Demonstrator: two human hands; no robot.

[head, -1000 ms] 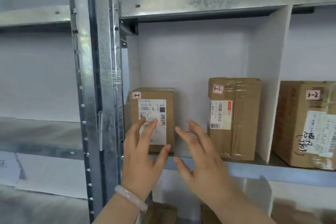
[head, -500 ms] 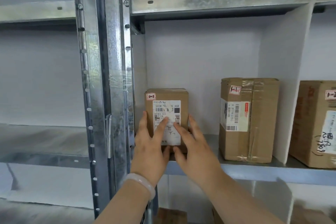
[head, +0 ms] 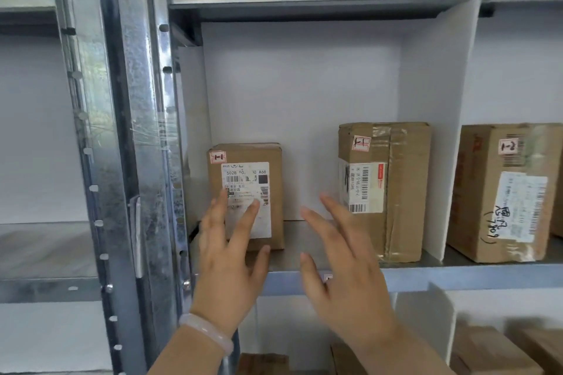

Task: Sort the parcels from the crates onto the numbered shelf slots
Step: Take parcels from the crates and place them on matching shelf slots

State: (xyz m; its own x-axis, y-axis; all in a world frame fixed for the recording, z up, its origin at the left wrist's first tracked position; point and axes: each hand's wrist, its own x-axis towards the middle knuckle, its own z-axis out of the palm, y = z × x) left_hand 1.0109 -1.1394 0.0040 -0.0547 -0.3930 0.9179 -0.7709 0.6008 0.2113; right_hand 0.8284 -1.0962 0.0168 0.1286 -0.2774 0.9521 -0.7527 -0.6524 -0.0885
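The left hand (head: 231,256) and right hand (head: 344,271) hovered empty, fingers spread, by the small parcel (head: 246,179) at nine o'clock; placement seemed done, fetching another next.

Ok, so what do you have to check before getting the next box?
1. Small box stands upright on the shelf: ok.
2. Its tag reads 1-1, same as the taller box beside it: ok.
3. Both sit left of the white divider, apart from the 1-2 box: ok.
4. Right hand is empty and off the boxes: ok.
5. Left hand is clear of the small box: cannot tell, because its straight fingers overlap the label.
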